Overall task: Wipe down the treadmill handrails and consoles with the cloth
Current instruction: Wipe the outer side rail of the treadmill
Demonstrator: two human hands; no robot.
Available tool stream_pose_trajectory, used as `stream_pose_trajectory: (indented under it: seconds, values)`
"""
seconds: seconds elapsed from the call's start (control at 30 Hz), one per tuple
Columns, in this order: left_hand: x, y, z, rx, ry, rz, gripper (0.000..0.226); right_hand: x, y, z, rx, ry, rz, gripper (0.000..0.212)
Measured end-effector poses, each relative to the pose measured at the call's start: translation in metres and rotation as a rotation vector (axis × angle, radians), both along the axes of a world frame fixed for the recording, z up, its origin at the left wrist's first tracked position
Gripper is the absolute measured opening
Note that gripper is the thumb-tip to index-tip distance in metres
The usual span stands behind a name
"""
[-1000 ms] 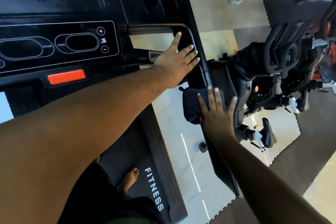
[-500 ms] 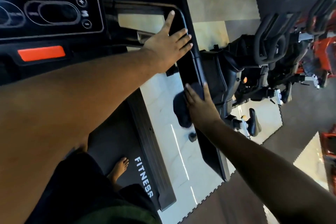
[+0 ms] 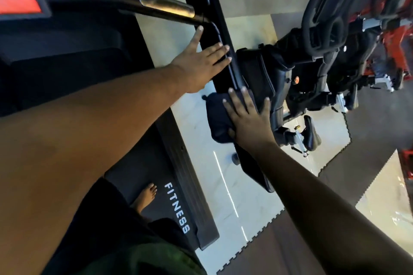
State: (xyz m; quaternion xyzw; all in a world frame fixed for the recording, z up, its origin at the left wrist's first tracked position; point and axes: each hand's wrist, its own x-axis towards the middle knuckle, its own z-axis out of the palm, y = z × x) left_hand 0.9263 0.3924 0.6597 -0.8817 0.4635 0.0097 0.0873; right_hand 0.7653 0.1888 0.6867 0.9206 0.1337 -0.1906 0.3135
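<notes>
The treadmill's black right handrail [image 3: 220, 27] runs from the console [image 3: 58, 35] down toward me. My left hand [image 3: 199, 62] lies flat on the rail with straight fingers, just below the steel grip bar [image 3: 165, 5]. Lower on the same rail my right hand [image 3: 248, 120] presses a dark folded cloth [image 3: 218, 118] against it, fingers spread and straight. The cloth hangs over the rail's inner side. A red stop key [image 3: 19, 4] shows on the console at the upper left.
The treadmill belt and its side rail marked FITNESS [image 3: 177, 207] lie below, with my bare foot [image 3: 147, 196] on the belt. Black and red exercise bikes [image 3: 324, 56] stand close on the right, on a pale floor with dark interlocking mats [image 3: 290, 241].
My view has tilted down, so the console slid up out of frame. My left hand slid down the rail, below the steel grip bar. My right hand and cloth stay on the lower rail.
</notes>
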Motion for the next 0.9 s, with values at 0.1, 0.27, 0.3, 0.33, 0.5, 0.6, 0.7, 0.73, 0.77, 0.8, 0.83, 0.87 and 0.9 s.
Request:
stream_pose_trajectory:
  seconds: [0.1,0.27,0.3,0.33,0.5,0.6,0.7,0.73,0.77,0.8,0.83,0.87,0.9]
  values:
    - [-0.017,-0.006,-0.002,-0.020,0.024,0.023,0.092,-0.021,-0.001,-0.008,0.129,-0.089,-0.131,0.088]
    - [-0.059,-0.021,-0.002,-0.029,0.058,0.011,0.094,-0.154,-0.048,-0.004,0.186,-0.085,-0.192,0.086]
    - [-0.065,-0.024,-0.001,-0.024,0.065,0.010,0.093,-0.159,-0.053,-0.003,0.177,-0.081,-0.174,0.087]
    - [-0.073,-0.027,0.000,-0.020,0.069,0.006,0.093,-0.155,-0.053,-0.004,0.155,-0.084,-0.153,0.088]
    - [-0.103,-0.043,-0.001,-0.031,0.063,-0.004,0.098,-0.092,-0.014,-0.014,-0.033,-0.077,-0.085,0.079]
    - [-0.122,-0.042,-0.006,-0.069,0.107,0.052,0.102,-0.116,-0.021,-0.012,-0.016,-0.034,-0.049,0.083]
    - [-0.147,-0.044,-0.011,-0.123,0.221,0.111,0.103,-0.166,-0.045,-0.009,0.050,-0.016,-0.048,0.084]
    - [-0.159,-0.045,-0.012,-0.124,0.255,0.125,0.102,-0.180,-0.052,-0.008,0.085,-0.031,-0.057,0.079]
    - [-0.170,-0.045,-0.012,-0.121,0.300,0.126,0.102,-0.191,-0.058,-0.007,0.122,-0.039,-0.072,0.076]
    - [-0.182,-0.046,-0.011,-0.125,0.352,0.129,0.102,-0.200,-0.063,-0.006,0.171,-0.042,-0.095,0.073]
    - [-0.196,-0.046,-0.009,-0.136,0.407,0.135,0.101,-0.208,-0.066,0.000,0.247,-0.049,-0.120,0.070]
    - [-0.209,-0.047,-0.007,-0.153,0.482,0.158,0.101,-0.212,-0.068,0.006,0.349,-0.057,-0.147,0.067]
    - [-0.219,-0.048,-0.003,-0.184,0.583,0.191,0.101,-0.212,-0.069,0.013,0.475,-0.075,-0.169,0.064]
